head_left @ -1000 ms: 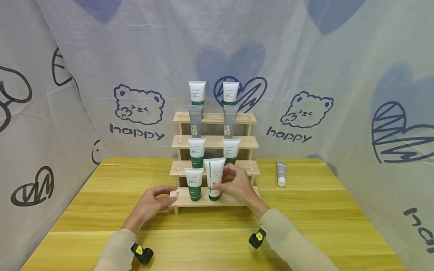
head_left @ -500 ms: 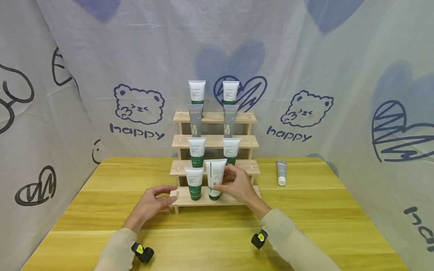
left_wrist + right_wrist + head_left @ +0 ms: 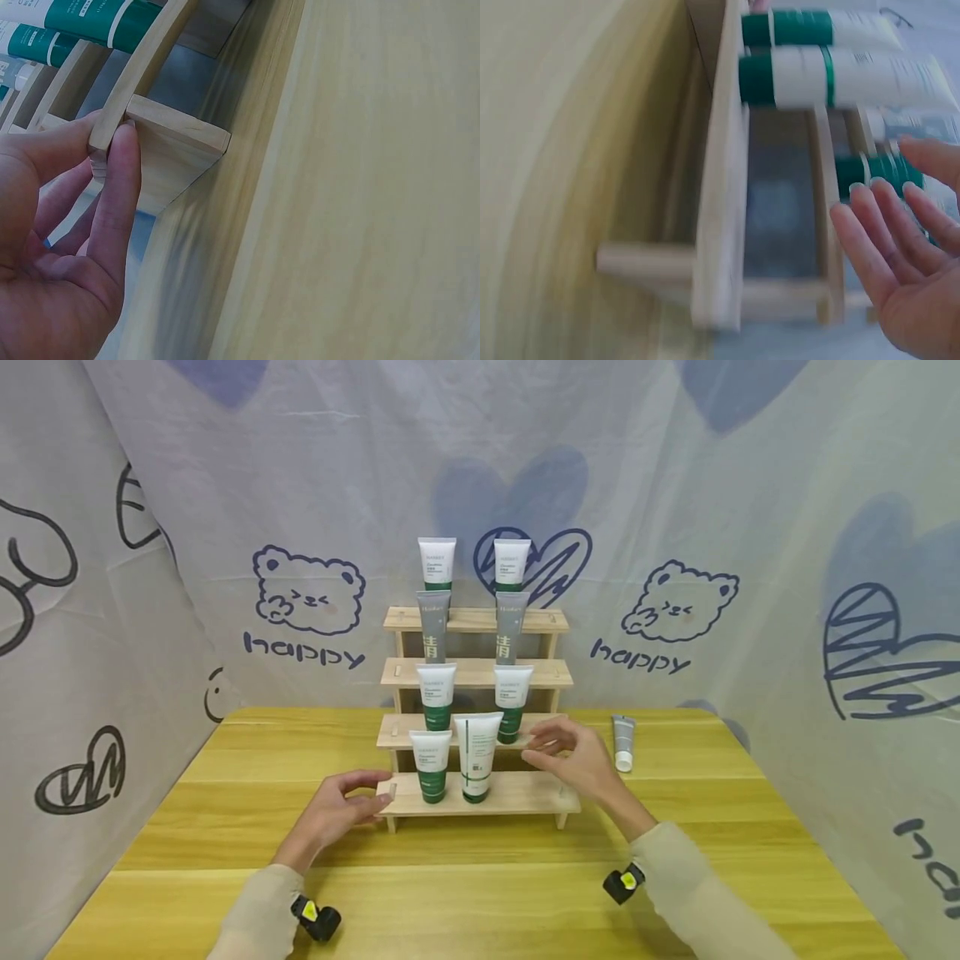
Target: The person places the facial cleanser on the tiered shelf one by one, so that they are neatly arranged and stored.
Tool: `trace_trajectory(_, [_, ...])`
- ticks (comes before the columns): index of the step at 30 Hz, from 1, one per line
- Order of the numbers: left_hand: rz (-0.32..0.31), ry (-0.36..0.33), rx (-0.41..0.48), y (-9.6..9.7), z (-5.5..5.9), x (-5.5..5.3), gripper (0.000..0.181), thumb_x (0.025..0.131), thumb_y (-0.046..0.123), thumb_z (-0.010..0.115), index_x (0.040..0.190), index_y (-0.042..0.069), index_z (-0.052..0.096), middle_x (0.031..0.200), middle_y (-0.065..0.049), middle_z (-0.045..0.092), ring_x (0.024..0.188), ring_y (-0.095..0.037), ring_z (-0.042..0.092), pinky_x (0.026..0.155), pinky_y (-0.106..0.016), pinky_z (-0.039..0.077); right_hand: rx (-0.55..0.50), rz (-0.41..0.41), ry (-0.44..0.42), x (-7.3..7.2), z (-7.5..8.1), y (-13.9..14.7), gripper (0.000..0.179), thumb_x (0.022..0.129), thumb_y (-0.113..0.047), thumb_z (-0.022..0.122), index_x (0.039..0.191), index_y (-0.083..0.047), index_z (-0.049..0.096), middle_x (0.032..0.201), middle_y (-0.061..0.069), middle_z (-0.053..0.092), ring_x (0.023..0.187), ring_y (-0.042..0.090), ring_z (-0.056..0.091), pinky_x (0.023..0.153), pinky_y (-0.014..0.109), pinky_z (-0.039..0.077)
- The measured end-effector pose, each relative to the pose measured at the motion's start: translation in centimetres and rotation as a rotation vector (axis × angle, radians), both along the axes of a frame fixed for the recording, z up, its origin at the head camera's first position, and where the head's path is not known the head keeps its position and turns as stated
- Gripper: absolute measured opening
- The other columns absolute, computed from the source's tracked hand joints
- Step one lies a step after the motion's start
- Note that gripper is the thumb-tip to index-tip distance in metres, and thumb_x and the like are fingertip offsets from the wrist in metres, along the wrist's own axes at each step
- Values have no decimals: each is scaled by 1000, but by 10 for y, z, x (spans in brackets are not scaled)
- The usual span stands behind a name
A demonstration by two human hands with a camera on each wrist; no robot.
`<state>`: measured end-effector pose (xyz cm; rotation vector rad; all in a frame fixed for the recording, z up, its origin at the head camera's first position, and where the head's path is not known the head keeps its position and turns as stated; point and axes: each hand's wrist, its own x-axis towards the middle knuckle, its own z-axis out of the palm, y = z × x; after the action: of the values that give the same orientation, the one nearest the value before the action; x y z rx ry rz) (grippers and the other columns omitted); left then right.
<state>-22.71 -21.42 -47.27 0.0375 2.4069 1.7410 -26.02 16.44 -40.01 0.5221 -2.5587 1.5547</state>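
My left hand (image 3: 330, 814) pinches the left end of the bottom step of a stepped wooden display stand (image 3: 525, 793); the left wrist view shows its thumb and finger (image 3: 120, 195) on either side of the board. To the right of the stand's lower steps, my right hand (image 3: 581, 760) holds nothing, its fingers relaxed and apart from the tubes. On the bottom step a white squeeze tube with a green cap (image 3: 477, 752) stands upright beside a smaller white-and-green tube (image 3: 431, 764). The right wrist view shows the larger tube (image 3: 855, 75) away from the fingers.
Pairs of tubes stand on the upper steps: white-and-green ones (image 3: 511, 689), grey ones (image 3: 508, 627) and white ones at the top (image 3: 512, 562). A small grey tube (image 3: 622, 742) lies on the wooden table (image 3: 465, 893) at the right. Printed cloth (image 3: 675, 485) hangs behind.
My right hand has let go of the larger white tube and moved right, away from it. The tube stays standing on the bottom step. My left hand has kept its place.
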Motion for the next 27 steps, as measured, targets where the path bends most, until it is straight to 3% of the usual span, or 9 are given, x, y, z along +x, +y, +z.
trace_trajectory(6, [0, -3, 4, 0, 0, 0, 52, 96, 27, 76, 142, 8, 61, 148, -21, 54, 105, -18, 71, 86, -33, 64, 37, -193, -40, -10, 7, 52, 32, 95, -18, 76, 117, 3, 69, 108, 23, 75, 81, 23, 71, 68, 24, 63])
trace_trajectory(11, [1, -2, 10, -1, -1, 0, 52, 95, 27, 76, 142, 8, 61, 147, -21, 54, 104, -18, 71, 85, -32, 64, 168, -312, -64, -22, 5, 91, 31, 96, -20, 74, 117, 2, 70, 111, 23, 74, 85, 24, 71, 65, 22, 61])
trace_trajectory(17, [0, 3, 2, -1, -1, 1, 52, 95, 28, 76, 141, 8, 62, 147, -21, 55, 104, -18, 71, 85, -32, 64, 316, -346, -93, -36, -5, 120, 31, 95, -21, 73, 114, 3, 71, 111, 25, 74, 93, 32, 72, 65, 24, 61])
trace_trajectory(27, [-5, 7, -4, -1, 0, 0, 51, 96, 28, 76, 141, 8, 62, 147, -21, 55, 107, -19, 71, 86, -32, 64, 404, -393, -144, -61, -30, 143, 36, 91, -19, 76, 113, 8, 70, 106, 27, 74, 72, 20, 72, 58, 23, 57])
